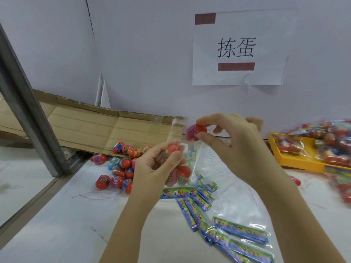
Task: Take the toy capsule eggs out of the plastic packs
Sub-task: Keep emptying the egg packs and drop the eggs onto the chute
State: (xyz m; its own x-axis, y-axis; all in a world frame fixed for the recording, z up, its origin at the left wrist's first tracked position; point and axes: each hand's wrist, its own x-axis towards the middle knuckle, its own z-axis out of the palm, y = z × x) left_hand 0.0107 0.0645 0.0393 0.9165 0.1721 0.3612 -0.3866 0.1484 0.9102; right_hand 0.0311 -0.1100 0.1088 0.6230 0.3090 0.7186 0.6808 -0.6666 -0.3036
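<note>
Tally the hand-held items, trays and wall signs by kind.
Loose capsule egg, pinched by right hand: 1
Plastic pack, gripped by left hand: 1
Yellow tray: 1
Paper sign: 1
Total: 4

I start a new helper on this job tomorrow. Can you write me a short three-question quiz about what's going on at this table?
1. True or false: the right hand pinches an egg with a red cap.
2. Where do the loose eggs lie? A) in a bucket; B) on the table, to the left of the left hand; C) on the floor.
3. What does the left hand grip?

Key: 1 true. 2 B. 3 a plastic pack with eggs inside.
</note>
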